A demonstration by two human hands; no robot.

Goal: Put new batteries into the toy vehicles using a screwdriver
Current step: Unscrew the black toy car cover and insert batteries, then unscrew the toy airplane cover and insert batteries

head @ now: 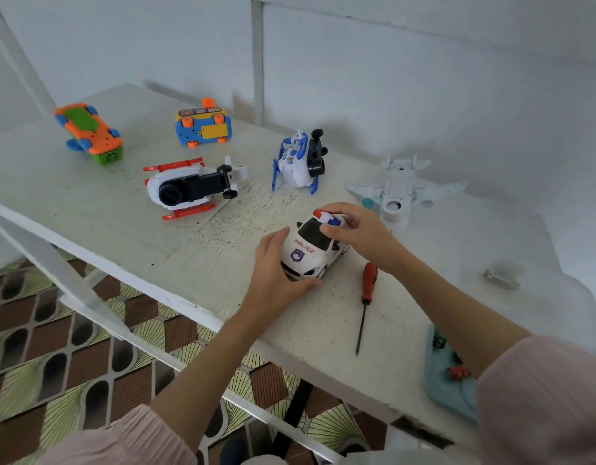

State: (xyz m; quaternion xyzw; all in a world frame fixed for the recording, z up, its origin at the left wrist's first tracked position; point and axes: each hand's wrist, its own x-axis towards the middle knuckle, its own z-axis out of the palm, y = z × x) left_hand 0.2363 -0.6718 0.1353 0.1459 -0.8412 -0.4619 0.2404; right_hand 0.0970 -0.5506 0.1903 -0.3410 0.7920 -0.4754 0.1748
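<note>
A white toy police car (309, 250) stands upright on its wheels on the white table (98, 209), between both my hands. My left hand (276, 273) wraps its front bumper and left side. My right hand (357, 231) grips its roof at the red and blue light bar. A screwdriver (367, 297) with a red handle lies on the table just right of the car, its tip toward the front edge. No hand touches it. A small pack of batteries (500, 279) lies further right.
Other toys lie underside up: an orange and green vehicle (88, 132), a blue and yellow car (203, 126), a red and white helicopter (189, 187), a blue and white helicopter (298, 161), a white plane (399, 187). A teal tray (449, 374) sits at the front right edge.
</note>
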